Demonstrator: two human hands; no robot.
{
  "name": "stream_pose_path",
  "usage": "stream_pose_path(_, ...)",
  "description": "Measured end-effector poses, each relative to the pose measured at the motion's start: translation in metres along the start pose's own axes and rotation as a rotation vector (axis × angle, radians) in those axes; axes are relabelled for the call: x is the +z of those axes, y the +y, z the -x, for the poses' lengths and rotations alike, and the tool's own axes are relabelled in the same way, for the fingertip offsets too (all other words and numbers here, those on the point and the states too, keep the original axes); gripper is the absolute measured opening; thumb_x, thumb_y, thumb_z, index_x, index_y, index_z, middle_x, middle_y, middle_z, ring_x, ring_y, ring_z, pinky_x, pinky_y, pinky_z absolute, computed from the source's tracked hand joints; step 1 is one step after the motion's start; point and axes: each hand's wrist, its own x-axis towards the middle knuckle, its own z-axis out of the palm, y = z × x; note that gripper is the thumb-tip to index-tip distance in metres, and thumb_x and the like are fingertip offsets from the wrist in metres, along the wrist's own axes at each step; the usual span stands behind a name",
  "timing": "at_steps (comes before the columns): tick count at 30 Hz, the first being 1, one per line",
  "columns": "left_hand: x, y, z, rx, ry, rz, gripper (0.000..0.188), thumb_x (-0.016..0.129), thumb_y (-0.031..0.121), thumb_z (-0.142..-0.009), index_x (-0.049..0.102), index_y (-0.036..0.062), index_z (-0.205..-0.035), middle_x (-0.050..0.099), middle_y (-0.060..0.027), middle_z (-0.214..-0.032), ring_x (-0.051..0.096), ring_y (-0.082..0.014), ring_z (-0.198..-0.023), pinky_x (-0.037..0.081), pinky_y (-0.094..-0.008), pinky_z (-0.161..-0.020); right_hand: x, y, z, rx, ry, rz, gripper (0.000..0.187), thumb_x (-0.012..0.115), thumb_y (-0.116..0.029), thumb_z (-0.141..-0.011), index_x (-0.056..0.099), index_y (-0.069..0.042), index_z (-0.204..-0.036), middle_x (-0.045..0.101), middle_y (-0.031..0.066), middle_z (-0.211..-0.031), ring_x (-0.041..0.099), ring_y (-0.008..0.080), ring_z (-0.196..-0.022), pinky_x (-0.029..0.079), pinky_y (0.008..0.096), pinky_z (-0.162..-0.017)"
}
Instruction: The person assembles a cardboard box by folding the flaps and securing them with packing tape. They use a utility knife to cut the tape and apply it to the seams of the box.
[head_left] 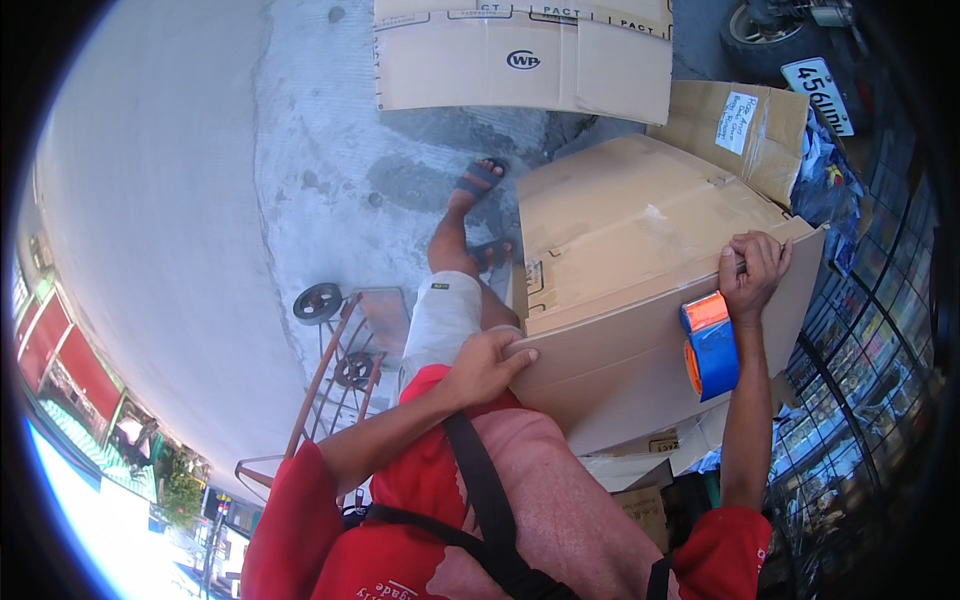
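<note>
A large brown cardboard box (640,230) stands in front of me, its near panel tilted toward me. My left hand (490,365) grips the near left corner of its upper edge, the thumb lying on the panel. Farther right, the fingers of my right hand (752,275) curl over the same edge. Against the panel, beside my right wrist, is a blue-and-orange object (712,350) shaped like a tape dispenser. Whether my right hand also holds part of it, I cannot tell.
Another cardboard box (525,60) stands beyond. An open carton (735,135) with a paper label sits at the right, near a motorcycle wheel (765,40). Black wire racks (850,370) line the right side. A rusty hand truck (345,350) stands at my left on the concrete ground (310,150).
</note>
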Motion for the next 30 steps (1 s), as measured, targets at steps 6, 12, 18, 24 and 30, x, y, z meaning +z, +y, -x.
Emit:
stream_pose_path(6, -0.01, -0.006, -0.02, 0.049, -0.166, -0.29, 0.038, 0.07, 0.034, -0.093, 0.069, -0.0036, -0.102, 0.072, -0.017, -0.086, 0.071, -0.0303, -0.083, 0.053, -0.0402, -0.076, -0.003, -0.002, -0.006, 0.025, -0.089, -0.043, 0.015, 0.073, -0.02, -0.079, 0.065, -0.01, -0.086, 0.066, 0.0056, -0.096, 0.059, 0.0285, -0.108, 0.019, 0.0616, -0.117)
stream_pose_path(12, 0.012, 0.035, -0.007, 0.275, 0.259, -0.986, 0.07, 0.077, 0.039, -0.084, 0.053, -0.0035, -0.134, 0.062, -0.0185, -0.122, 0.06, -0.0341, -0.115, 0.047, -0.0476, -0.096, -0.057, -0.034, -0.018, 0.264, -0.123, -0.114, 0.033, 0.077, -0.031, -0.082, 0.075, -0.005, -0.102, 0.067, 0.0131, -0.121, 0.056, 0.0352, -0.121, 0.036, 0.0509, -0.113)
stream_pose_path(18, 0.068, 0.079, -0.038, 0.724, 0.261, -0.883, 0.063, 0.077, 0.031, -0.083, 0.051, 0.0014, -0.133, 0.058, -0.0204, -0.121, 0.06, -0.0388, -0.108, 0.048, -0.0467, -0.09, -0.113, -0.102, 0.028, 0.315, -0.535, -0.116, 0.042, 0.074, -0.031, -0.083, 0.071, -0.009, -0.119, 0.06, 0.0201, -0.125, 0.061, 0.0373, -0.114, 0.055, 0.0443, -0.089)
stream_pose_path(24, 0.076, 0.092, -0.065, 0.772, 0.395, -0.871, 0.027, 0.068, 0.021, -0.092, 0.061, 0.0042, -0.112, 0.06, -0.0164, -0.094, 0.061, -0.0366, -0.086, 0.048, -0.0468, -0.072, -0.079, -0.091, 0.065, 0.37, -0.404, -0.232, 0.05, 0.068, -0.015, -0.077, 0.062, -0.011, -0.127, 0.062, 0.0264, -0.114, 0.07, 0.0342, -0.096, 0.059, 0.0408, -0.079)
stream_pose_path(30, 0.068, 0.081, -0.074, 0.733, 0.36, -1.043, 0.038, 0.064, 0.021, -0.096, 0.059, 0.0048, -0.13, 0.056, -0.0161, -0.091, 0.059, -0.0349, -0.082, 0.047, -0.0458, -0.072, -0.098, -0.059, 0.176, 0.323, -0.18, -0.298, 0.069, 0.075, -0.022, -0.079, 0.055, -0.017, -0.144, 0.06, 0.0219, -0.11, 0.07, 0.031, -0.089, 0.06, 0.0399, -0.075)
